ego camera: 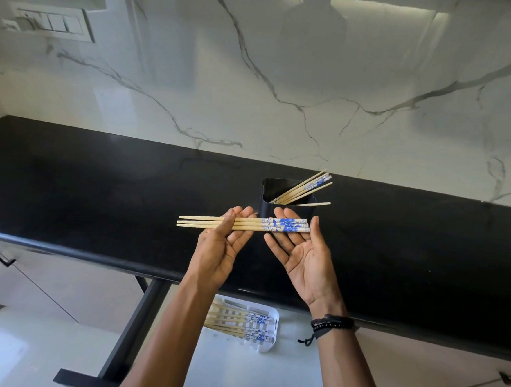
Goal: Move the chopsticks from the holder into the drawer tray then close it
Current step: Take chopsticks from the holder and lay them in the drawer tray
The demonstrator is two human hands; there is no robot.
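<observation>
Holder (266,210) with leaning chopsticks (304,187), drawer tray (274,315) with several more, left hand (217,248) pinching three chopsticks (252,223), right hand (307,257) flat beneath

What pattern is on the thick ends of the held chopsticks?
Blue-and-white print on the chopsticks, clearest in head view.
</observation>
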